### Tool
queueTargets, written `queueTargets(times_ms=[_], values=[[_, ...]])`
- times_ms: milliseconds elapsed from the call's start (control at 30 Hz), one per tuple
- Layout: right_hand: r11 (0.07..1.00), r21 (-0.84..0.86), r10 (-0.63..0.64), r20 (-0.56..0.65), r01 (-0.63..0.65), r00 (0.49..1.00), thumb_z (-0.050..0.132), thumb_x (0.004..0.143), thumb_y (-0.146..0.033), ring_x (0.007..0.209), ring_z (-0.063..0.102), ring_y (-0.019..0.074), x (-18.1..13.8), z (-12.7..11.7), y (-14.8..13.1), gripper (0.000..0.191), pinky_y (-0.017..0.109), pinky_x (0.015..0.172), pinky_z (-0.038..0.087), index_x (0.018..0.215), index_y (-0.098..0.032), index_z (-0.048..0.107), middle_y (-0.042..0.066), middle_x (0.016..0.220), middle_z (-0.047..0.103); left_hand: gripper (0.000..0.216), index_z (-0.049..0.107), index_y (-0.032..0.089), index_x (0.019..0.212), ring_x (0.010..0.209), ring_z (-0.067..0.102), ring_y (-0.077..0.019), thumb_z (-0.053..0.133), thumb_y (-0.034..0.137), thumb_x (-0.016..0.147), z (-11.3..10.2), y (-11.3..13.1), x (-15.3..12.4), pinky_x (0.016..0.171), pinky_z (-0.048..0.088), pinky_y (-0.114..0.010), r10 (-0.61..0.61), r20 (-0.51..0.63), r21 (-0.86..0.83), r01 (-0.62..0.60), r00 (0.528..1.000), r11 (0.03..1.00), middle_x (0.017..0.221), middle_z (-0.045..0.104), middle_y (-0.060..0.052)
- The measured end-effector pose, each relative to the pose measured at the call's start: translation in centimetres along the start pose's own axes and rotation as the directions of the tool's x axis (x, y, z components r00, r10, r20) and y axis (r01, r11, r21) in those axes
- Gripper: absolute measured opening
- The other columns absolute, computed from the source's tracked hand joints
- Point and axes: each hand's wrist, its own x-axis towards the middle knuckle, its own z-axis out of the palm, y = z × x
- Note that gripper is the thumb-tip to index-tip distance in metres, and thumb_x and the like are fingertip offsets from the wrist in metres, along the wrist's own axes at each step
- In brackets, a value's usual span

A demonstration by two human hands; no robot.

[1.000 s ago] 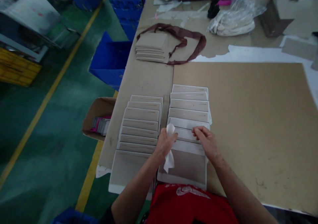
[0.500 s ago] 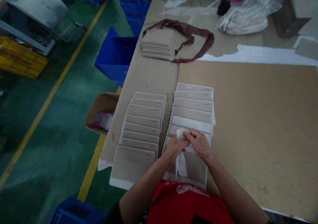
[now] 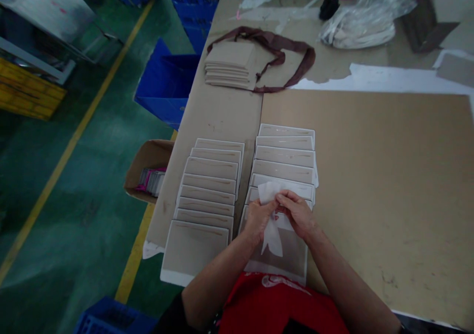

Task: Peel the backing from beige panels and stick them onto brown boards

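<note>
Between my two hands is a white strip, paper or cloth (image 3: 273,240), its top end sticking up and its forked tail hanging down. My left hand (image 3: 261,218) pinches it from the left, fingers closed. From the right, my right hand (image 3: 296,210) closes its fingertips on the same strip, touching the left thumb. Beneath them lies the right column of overlapping grey-brown boards with white edges (image 3: 285,171), the nearest one partly covered by my hands and the strip. A matching left column of boards (image 3: 196,247) lies beside it. Thin brownish lines run along the boards' upper edges.
Farther up the table, a stack of tan boards (image 3: 229,64) sits by a brown cloth band (image 3: 309,67). A clear plastic bag (image 3: 365,30) lies at the back. Left of the table stand a blue bin (image 3: 163,84) and a cardboard box (image 3: 135,178).
The white strip has shifted and turned between my fingers, its tail now spreading more to the right. My left hand has rotated slightly upright. The whole view has moved a little.
</note>
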Motion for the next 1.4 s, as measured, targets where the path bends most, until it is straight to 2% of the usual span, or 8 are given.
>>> queueTargets(times_ms=[333, 567, 767, 900, 967, 1067, 1200, 1400], values=[[0.992, 0.064, -0.094, -0.231, 0.112, 0.968, 0.088, 0.057, -0.039, 0.064, 0.059, 0.0103, 1.6, -0.6, 0.1, 0.030, 0.022, 0.061, 0.050, 0.073, -0.020, 0.071, -0.003, 0.073, 0.069, 0.051, 0.069, 0.012, 0.085, 0.045, 0.041, -0.0067, 0.076, 0.058, 0.064, -0.5, -1.1, 0.1, 0.043, 0.032, -0.020, 0.079, -0.045, 0.104, -0.074, 0.996, 0.992, 0.056, 0.053, 0.003], [0.986, 0.110, -0.108, -0.150, 0.125, 0.983, 0.085, 0.063, -0.035, 0.069, 0.063, 0.0124, 1.2, 0.6, 0.6, 0.027, 0.023, 0.063, 0.052, 0.082, -0.020, 0.071, 0.000, 0.081, 0.072, 0.053, 0.069, 0.011, 0.092, 0.046, 0.042, -0.0067, 0.080, 0.053, 0.061, 0.1, -0.7, 0.0, 0.046, 0.034, -0.020, 0.102, -0.086, -0.024, -0.104, 0.991, 0.994, 0.060, 0.056, 0.002], [0.922, 0.205, -0.283, -0.219, 0.328, 0.934, 0.082, 0.065, -0.033, 0.061, 0.057, 0.0084, 2.9, -1.1, -4.2, 0.028, 0.023, 0.062, 0.053, 0.083, -0.023, 0.063, -0.006, 0.071, 0.062, 0.047, 0.068, 0.012, 0.096, 0.059, 0.055, -0.0112, 0.080, 0.046, 0.065, -1.1, -0.3, 0.3, 0.056, 0.042, -0.022, 0.209, -0.070, -0.022, -0.211, 0.975, 0.977, 0.073, 0.064, -0.002], [0.953, -0.087, -0.296, -0.068, 0.290, 0.953, 0.080, 0.066, -0.036, 0.046, 0.041, 0.0056, 4.6, -2.4, -7.7, 0.030, 0.020, 0.047, 0.041, 0.085, -0.022, 0.060, -0.009, 0.061, 0.050, 0.033, 0.063, 0.015, 0.077, 0.050, 0.041, -0.0072, 0.076, 0.044, 0.070, -2.3, 0.5, 1.3, 0.049, 0.033, -0.019, 0.318, -0.142, 0.240, -0.279, 0.937, 0.930, 0.057, 0.048, 0.006], [0.897, -0.364, -0.274, -0.016, 0.250, 0.962, 0.076, 0.068, -0.041, 0.046, 0.039, 0.0069, 5.7, -2.5, -8.3, 0.030, 0.021, 0.045, 0.035, 0.085, -0.021, 0.061, -0.008, 0.060, 0.051, 0.028, 0.062, 0.016, 0.074, 0.051, 0.042, -0.0079, 0.073, 0.042, 0.074, -2.6, 1.2, 1.9, 0.050, 0.033, -0.019, 0.419, -0.101, 0.444, -0.336, 0.902, 0.831, 0.056, 0.046, 0.007], [0.604, -0.755, -0.293, 0.086, 0.254, 0.952, 0.067, 0.076, -0.046, 0.054, 0.047, 0.0109, 7.6, -2.0, -8.3, 0.028, 0.024, 0.052, 0.035, 0.083, -0.019, 0.067, -0.004, 0.064, 0.058, 0.015, 0.068, 0.020, 0.082, 0.067, 0.055, -0.0124, 0.063, 0.034, 0.085, -2.7, 2.6, 2.7, 0.064, 0.041, -0.021, 0.570, 0.094, 0.759, -0.429, 0.816, 0.489, 0.071, 0.057, 0.002], [0.236, -0.917, -0.263, 0.260, 0.323, 0.929, 0.058, 0.081, -0.043, 0.066, 0.055, 0.0153, 10.1, -0.4, -8.1, 0.028, 0.027, 0.064, 0.037, 0.077, -0.018, 0.071, 0.000, 0.070, 0.065, 0.023, 0.067, 0.028, 0.107, 0.087, 0.062, -0.0155, 0.050, 0.021, 0.092, -2.1, 4.0, 3.8, 0.074, 0.046, -0.024, 0.556, 0.298, 0.921, -0.387, 0.776, 0.046, 0.108, 0.060, -0.003], [-0.004, -0.946, -0.131, 0.323, 0.325, 0.937, 0.054, 0.086, -0.041, 0.068, 0.057, 0.0162, 12.0, 1.4, -8.1, 0.030, 0.027, 0.063, 0.035, 0.074, -0.019, 0.070, 0.002, 0.069, 0.068, 0.024, 0.061, 0.024, 0.109, 0.087, 0.065, -0.0171, 0.040, 0.021, 0.097, -1.4, 4.2, 5.4, 0.071, 0.051, -0.028, 0.468, 0.289, 0.957, -0.267, 0.835, -0.114, 0.116, 0.054, -0.005]])
